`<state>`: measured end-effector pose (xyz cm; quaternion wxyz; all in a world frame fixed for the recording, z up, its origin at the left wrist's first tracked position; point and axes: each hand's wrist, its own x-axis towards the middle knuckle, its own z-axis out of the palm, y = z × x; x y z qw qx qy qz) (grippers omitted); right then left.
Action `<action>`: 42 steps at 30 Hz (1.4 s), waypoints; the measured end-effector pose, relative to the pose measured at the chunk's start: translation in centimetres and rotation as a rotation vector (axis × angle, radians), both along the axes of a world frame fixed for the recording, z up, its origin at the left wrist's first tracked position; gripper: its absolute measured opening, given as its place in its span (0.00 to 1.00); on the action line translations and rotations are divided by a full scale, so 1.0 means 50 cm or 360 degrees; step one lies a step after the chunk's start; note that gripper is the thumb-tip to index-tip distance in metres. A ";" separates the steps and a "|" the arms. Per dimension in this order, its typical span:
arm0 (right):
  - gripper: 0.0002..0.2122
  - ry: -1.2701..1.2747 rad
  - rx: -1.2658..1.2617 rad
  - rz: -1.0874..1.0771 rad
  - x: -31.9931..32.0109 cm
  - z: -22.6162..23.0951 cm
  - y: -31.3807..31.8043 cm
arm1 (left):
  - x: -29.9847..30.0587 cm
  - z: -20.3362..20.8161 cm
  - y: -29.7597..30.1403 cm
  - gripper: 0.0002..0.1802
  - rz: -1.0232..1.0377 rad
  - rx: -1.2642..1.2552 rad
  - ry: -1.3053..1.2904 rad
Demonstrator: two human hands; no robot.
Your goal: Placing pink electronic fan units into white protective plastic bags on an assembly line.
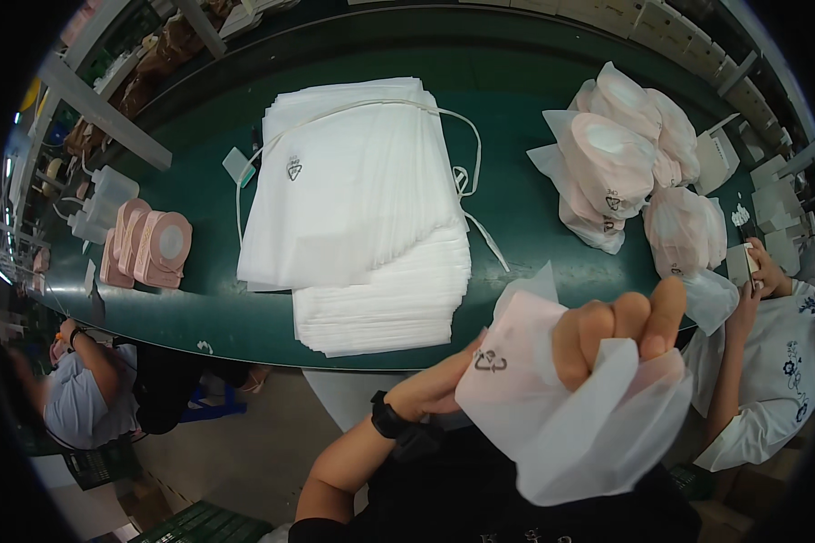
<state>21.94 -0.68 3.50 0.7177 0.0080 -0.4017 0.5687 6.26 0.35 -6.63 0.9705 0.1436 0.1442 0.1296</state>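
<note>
The green desk (pixel 507 136) is the largest thing before me. A thick stack of white bags (pixel 353 208) takes its middle, with the nearest sheets fanned out just inside the near edge. In front of the near edge, to the right of the stack, the white translucent bag (pixel 570 452) is in the air between my hands, with something pink inside. It hides a part of that edge. My right hand (pixel 611 330) is at the upper side of this bag, its fingers bent inward and film lying against them; whether they pinch it, I cannot tell. My left hand (pixel 448 389) is at the bag's left side, mostly covered by it, so I cannot tell how far its fingers are open.

Toward the far right corner of the desk, several wrapped pink bundles (pixel 611 163) are heaped together. At the right end, a co-worker in a white top (pixel 770 380) holds a small white box (pixel 741 269). Near the left end stand pink packs (pixel 158 244) in a row, and just beyond them a clear plastic container (pixel 104 204). A thin white cord (pixel 486 237) lies across the stack, its loose end on the desk. Left of the stack is a small pale card (pixel 238 166).
</note>
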 end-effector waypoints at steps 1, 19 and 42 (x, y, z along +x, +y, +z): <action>0.10 0.0080 0.0039 0.0003 0.002 0.003 -0.001 | -0.001 0.010 -0.011 0.34 0.0030 0.0148 0.0142; 0.31 -0.1939 -0.0217 0.0067 0.105 -0.077 -0.033 | -0.060 0.106 0.016 0.34 0.0880 0.2911 0.1042; 0.20 -0.3077 -0.0631 -0.2769 0.457 -0.133 -0.042 | -0.615 0.070 0.330 0.25 0.1027 0.3154 0.3611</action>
